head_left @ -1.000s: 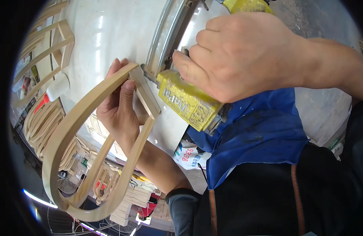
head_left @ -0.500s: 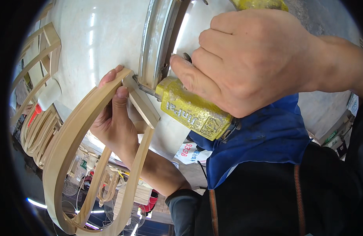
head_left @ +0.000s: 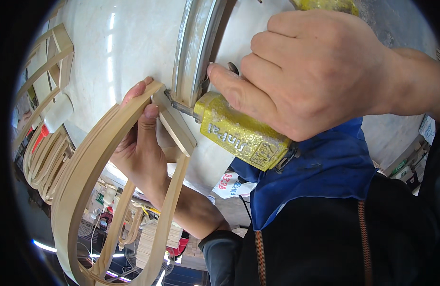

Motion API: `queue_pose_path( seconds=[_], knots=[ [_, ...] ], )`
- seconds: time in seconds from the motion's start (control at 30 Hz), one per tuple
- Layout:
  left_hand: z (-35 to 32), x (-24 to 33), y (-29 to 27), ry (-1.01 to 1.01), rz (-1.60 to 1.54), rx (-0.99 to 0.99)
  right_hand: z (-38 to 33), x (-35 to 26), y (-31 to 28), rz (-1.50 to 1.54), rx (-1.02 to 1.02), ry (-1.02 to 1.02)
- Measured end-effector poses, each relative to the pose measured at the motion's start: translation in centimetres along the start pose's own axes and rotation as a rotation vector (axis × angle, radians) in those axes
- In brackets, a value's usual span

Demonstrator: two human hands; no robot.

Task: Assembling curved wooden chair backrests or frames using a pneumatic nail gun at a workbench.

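My left hand [head_left: 142,152] grips a pale curved wooden frame [head_left: 79,190] near its top corner, thumb on the inner side and fingertips over the outer edge. The frame is a long bent loop, with a short straight crosspiece [head_left: 174,126] joining its ends. My right hand [head_left: 315,71] is wrapped around a yellow pneumatic nail gun [head_left: 243,136] with a metal magazine [head_left: 193,57] running upward. The gun's nose [head_left: 174,101] is close beside the corner where the crosspiece meets the loop; whether it touches the wood I cannot tell. My right palm hides the gun's handle.
Behind is a pale, glossy worktop [head_left: 134,43]. At the left stand another wooden frame [head_left: 62,57], a white bottle with a red tip [head_left: 58,114] and stacked curved wooden pieces [head_left: 48,162]. A blue apron [head_left: 305,176] hangs close to the gun.
The nail gun and my right hand have shifted slightly right, drawing the nose a little off the corner. My left hand and the frame have barely moved.
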State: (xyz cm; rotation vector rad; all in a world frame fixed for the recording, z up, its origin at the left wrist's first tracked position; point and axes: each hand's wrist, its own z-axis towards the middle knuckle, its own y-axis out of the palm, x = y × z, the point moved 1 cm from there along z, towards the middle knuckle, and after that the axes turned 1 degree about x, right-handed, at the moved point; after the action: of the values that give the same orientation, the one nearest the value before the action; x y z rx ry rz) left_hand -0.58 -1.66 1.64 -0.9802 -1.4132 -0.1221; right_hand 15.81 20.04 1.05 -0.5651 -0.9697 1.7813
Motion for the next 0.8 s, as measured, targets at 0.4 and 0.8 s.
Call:
queue_pose_path(
  seconds=[0.4,0.8],
  knots=[
    [0.1,-0.1,0.3,0.027,-0.05,-0.007,-1.7,-0.8,2.6,-0.032,0.081,0.056],
    [0.3,0.0,0.4,0.032,-0.048,0.0,-1.7,-0.5,2.8,-0.002,0.222,0.125]
  ],
)
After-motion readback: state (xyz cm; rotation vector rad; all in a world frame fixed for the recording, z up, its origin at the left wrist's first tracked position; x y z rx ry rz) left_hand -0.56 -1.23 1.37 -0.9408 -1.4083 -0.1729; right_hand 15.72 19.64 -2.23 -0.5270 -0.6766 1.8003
